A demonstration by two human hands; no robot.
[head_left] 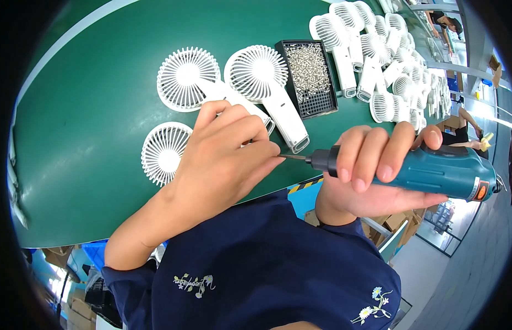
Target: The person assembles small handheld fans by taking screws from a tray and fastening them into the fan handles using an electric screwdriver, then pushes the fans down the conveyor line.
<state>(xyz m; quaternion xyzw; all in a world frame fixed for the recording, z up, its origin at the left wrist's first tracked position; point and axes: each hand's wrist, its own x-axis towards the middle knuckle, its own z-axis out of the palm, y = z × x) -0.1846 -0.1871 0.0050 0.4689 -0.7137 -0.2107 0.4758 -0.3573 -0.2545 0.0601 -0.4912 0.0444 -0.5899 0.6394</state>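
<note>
My right hand (pixel 377 159) is wrapped round a teal electric screwdriver (pixel 432 171) with a black nose, held level and pointing left. Its thin bit (pixel 293 157) reaches the fingertips of my left hand (pixel 225 151), which are pinched together at the tip. Whatever they hold there is too small and covered to make out. Just beyond my left hand lie two white handheld fans, one (pixel 188 77) to the left and another (pixel 261 71) beside it, handles toward me. A third white fan (pixel 167 154) is partly hidden behind my left forearm.
A black tray (pixel 328 104) full of small silvery screws (pixel 308 69) stands past the fans on the green table (pixel 91 137). At the far right many more white fans (pixel 377 49) lie heaped. Other people work beyond the right edge. Cardboard boxes (pixel 396 223) stand below the table.
</note>
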